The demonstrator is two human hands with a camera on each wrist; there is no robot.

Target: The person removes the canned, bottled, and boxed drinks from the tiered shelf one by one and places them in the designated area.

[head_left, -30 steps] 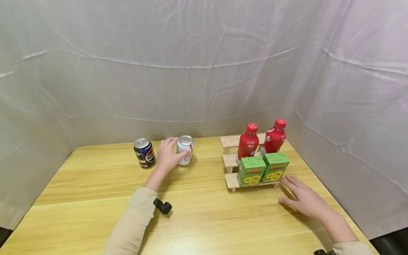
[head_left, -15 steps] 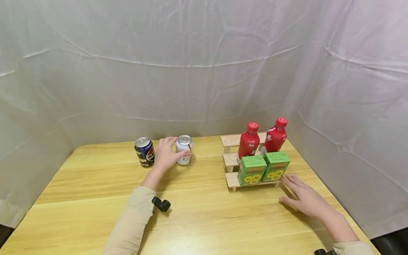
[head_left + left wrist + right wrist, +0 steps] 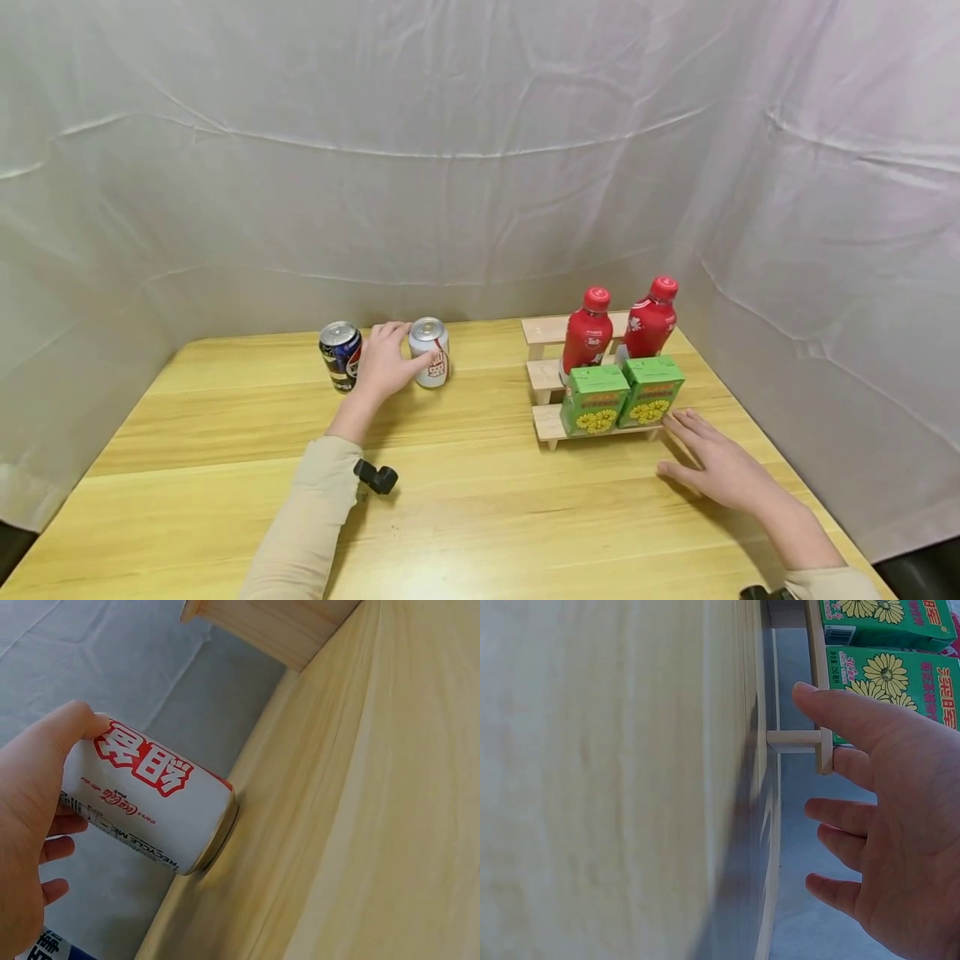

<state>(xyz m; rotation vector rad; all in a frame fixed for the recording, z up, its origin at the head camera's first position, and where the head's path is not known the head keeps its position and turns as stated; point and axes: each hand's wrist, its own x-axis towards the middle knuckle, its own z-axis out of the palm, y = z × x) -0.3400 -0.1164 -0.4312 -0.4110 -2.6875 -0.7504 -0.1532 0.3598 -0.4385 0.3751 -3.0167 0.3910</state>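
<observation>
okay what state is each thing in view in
White Coca-Cola can: upright, gripped by left hand.
Pepsi can: upright on the table.
Left red bottle: capped, middle tier.
Right red bottle: capped, middle tier.
Left green carton: upright, bottom tier.
Right green carton: upright, bottom tier.
Wooden stand: upright on table.
Right hand: fingers extended beside stand.

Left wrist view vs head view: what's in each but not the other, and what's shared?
Only left wrist: legible small print on the white can, including "RECYCLE ME", and the lower fingertips of the left hand.

Only head: the right hand, two red bottles, two green cartons, the white can's lid and the sleeves.

Both: the left hand holding the white can, dark blue can (just a sliver in left wrist), wooden tabletop, grey cloth, and apparently the wooden rack.
</observation>
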